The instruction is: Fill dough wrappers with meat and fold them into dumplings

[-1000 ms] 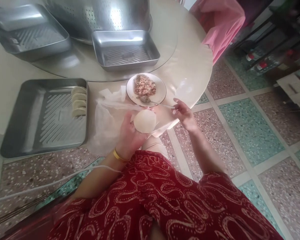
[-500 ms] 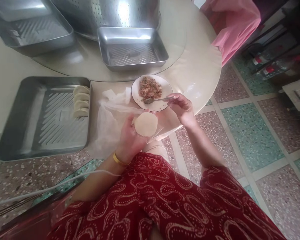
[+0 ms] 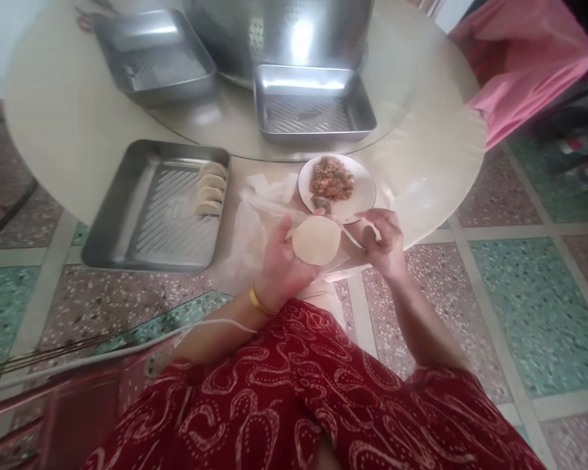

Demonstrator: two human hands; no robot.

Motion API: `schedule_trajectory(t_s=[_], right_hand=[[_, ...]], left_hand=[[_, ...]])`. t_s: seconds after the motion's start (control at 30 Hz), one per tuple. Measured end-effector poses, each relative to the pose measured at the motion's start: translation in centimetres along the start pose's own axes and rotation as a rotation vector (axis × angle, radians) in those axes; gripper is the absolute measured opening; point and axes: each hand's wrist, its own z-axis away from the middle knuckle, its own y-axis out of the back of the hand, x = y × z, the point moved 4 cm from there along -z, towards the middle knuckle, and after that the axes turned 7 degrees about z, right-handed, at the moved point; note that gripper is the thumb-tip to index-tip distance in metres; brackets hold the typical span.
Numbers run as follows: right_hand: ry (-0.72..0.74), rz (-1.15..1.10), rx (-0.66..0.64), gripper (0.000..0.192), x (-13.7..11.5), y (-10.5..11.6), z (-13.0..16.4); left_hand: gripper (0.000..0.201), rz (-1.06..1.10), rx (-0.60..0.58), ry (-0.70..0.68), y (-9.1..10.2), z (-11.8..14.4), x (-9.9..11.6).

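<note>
From the head camera, the left hand (image 3: 281, 264) cups a round dumpling wrapper (image 3: 316, 239) flat on its fingers, just off the near edge of the round table (image 3: 53, 111). The right hand (image 3: 385, 241) is closed on the handle of a spoon (image 3: 334, 217), whose bowl rests on the near rim of a white plate (image 3: 362, 192) heaped with minced filling (image 3: 331, 178). The wrapper hides part of the spoon's handle, so the exact pinch is hard to read.

A crumpled clear plastic bag (image 3: 255, 222) lies on the table between the plate and the nearest metal tray (image 3: 127, 228). That tray holds what look like four folded dumplings (image 3: 210, 189) in a row along its right wall; the blur makes the count unsure. There are three trays in all: a second tray (image 3: 313, 104) sits just behind the plate and a third tray (image 3: 157, 55) is farther left. A large perforated steel basin (image 3: 279, 32) stands behind them. A pink cloth (image 3: 524, 65) hangs at the far right, off the table.
</note>
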Motion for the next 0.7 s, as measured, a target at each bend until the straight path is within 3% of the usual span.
schedule_trajectory(t_s=[0.13, 0.2, 0.3, 0.4, 0.47, 0.6, 0.7], right_hand=[[0.152, 0.09, -0.094, 0.042, -0.4, 0.2, 0.9], [0.187, 0.094, -0.166, 0.032, -1.2, -0.1, 0.7], [0.051, -0.005, -0.153, 0.012, -2.0, -0.4, -0.4], [-0.249, -0.181, -0.029, 0.024, -1.1, -1.0, -2.2], [-0.347, -0.239, 0.005, 0.03, -0.5, -1.6, -3.4], [-0.373, -0.212, -0.019, 0.029, -0.1, -1.7, -5.0], [-0.296, -0.063, -0.073, 0.024, -1.1, 0.0, -5.0]], left_hand=[[0.055, 0.037, -0.004, -0.01, 0.2, 0.3, 0.0], [0.054, 0.038, 0.004, -0.021, 0.3, 0.5, 0.0], [0.054, 0.022, 0.011, -0.03, 0.4, 0.9, -0.1], [0.056, 0.008, 0.026, -0.043, 0.6, 1.3, 0.0], [0.057, 0.01, 0.039, -0.059, 0.7, 1.5, 0.2], [0.058, 0.027, 0.064, -0.064, 0.7, 1.8, 0.4], [0.058, 0.039, 0.079, -0.063, 0.7, 1.8, 0.4]])
